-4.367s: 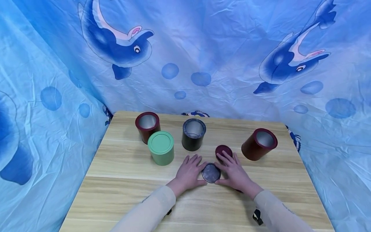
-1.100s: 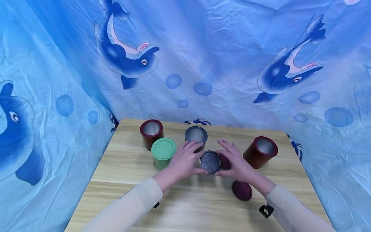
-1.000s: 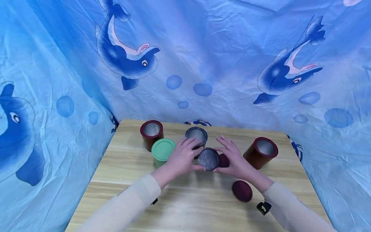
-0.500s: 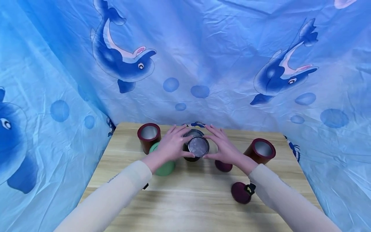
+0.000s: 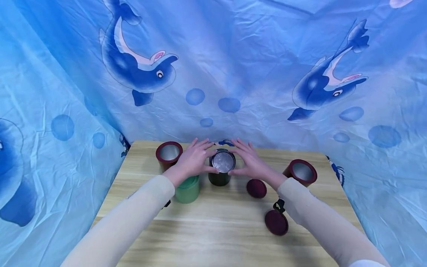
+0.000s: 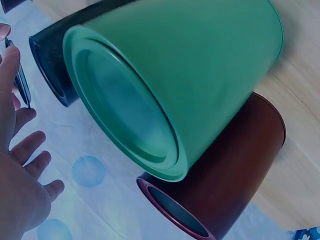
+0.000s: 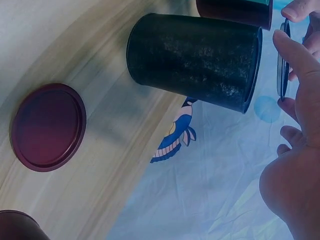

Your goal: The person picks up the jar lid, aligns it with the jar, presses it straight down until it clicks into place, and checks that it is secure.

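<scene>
Between both hands is a round black lid, held by its edge. My left hand grips its left side between thumb and forefinger, the other fingers spread. Opposite, my right hand grips the right side likewise. Below the lid stands a black can, upright. In the right wrist view a gap separates the lid from the can's rim. A green can, with a green lid on, is under my left wrist, partly hidden by it. The left wrist view shows this green can close up.
An open dark red can stands behind the green one. Another open dark red can is at the right, partly covered by my right forearm. Two dark red lids lie on the wooden table. A blue dolphin-print cloth hangs behind.
Both hands have lifted the black lid off the table and carried it forward and left over the black can. The cans and dark red lids have stayed put.
</scene>
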Demonstrator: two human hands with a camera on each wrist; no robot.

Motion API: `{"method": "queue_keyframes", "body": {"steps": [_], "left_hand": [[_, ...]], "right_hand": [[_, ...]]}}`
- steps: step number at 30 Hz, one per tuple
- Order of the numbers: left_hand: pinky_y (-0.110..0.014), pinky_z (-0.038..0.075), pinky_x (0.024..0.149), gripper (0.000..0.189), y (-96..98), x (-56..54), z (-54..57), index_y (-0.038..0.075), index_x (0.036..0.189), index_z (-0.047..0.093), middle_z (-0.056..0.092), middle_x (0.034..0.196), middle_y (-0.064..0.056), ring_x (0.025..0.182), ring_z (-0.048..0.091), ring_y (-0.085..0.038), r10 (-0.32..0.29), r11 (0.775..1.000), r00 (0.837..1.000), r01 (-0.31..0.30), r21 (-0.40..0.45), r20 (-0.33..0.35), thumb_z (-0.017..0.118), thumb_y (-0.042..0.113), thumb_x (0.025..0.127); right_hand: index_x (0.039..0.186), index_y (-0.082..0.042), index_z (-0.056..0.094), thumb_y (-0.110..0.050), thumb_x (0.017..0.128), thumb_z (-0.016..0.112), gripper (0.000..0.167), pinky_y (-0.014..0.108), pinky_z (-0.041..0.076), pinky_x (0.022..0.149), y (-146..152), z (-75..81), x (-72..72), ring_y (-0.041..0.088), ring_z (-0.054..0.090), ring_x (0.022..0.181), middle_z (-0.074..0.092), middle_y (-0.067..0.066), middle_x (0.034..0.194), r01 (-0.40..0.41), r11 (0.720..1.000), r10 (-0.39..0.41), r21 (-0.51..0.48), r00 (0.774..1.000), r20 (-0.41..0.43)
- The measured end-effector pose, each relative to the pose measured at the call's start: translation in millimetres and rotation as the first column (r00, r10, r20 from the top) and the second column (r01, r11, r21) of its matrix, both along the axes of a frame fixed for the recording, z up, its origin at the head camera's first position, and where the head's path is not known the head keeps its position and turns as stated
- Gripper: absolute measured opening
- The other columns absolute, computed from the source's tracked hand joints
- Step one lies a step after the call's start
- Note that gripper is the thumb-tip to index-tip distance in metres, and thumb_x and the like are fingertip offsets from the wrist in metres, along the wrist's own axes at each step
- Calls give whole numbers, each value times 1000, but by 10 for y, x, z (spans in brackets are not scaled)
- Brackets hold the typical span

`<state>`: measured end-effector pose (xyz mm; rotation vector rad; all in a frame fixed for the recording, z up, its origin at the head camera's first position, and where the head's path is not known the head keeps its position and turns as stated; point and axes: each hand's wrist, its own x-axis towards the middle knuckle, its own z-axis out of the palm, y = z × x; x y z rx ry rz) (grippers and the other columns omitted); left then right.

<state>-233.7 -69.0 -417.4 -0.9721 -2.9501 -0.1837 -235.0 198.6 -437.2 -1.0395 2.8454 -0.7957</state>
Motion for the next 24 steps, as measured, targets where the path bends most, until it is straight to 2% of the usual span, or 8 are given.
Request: {"method": "queue_keyframes", "body": {"steps": [4, 9, 12, 24], "left_hand": [[-60, 21, 130, 83, 9, -63, -20, 19, 148, 67, 48, 165, -11, 159, 33, -33, 24, 999, 1000, -24, -22, 19, 79, 71, 84], [-61, 23, 129, 83, 25, -143, -63, 19, 147, 68, 49, 165, -10, 159, 33, -33, 24, 999, 999, -23, -24, 36, 77, 73, 84], [-62, 21, 129, 82, 33, -183, -79, 18, 147, 68, 48, 165, -11, 160, 32, -34, 18, 1000, 998, -17, -8, 62, 79, 70, 84], [-64, 21, 129, 81, -2, -295, -118, 19, 150, 65, 45, 167, -11, 161, 27, -35, 35, 999, 987, -34, -12, 158, 78, 68, 87]], "right_hand": [[149, -4, 60, -36, 82, 95, 81, 69, 1, 129, -19, -14, -56, 40, 13, 164, 26, 15, 175, 14, 1000, -15, 15, 1000, 28], [149, -4, 60, -36, 83, 94, 81, 72, 4, 127, -12, -47, -121, 38, 11, 165, 26, 15, 175, 22, 999, -24, 30, 999, 41], [149, -4, 61, -37, 84, 94, 80, 74, 6, 126, -6, -66, -157, 39, 12, 164, 27, 15, 175, 25, 999, -26, 42, 999, 43], [150, -6, 61, -40, 87, 90, 77, 73, 2, 127, -37, -80, -280, 38, 9, 165, 25, 15, 176, 19, 998, -27, 65, 991, 128]]}}
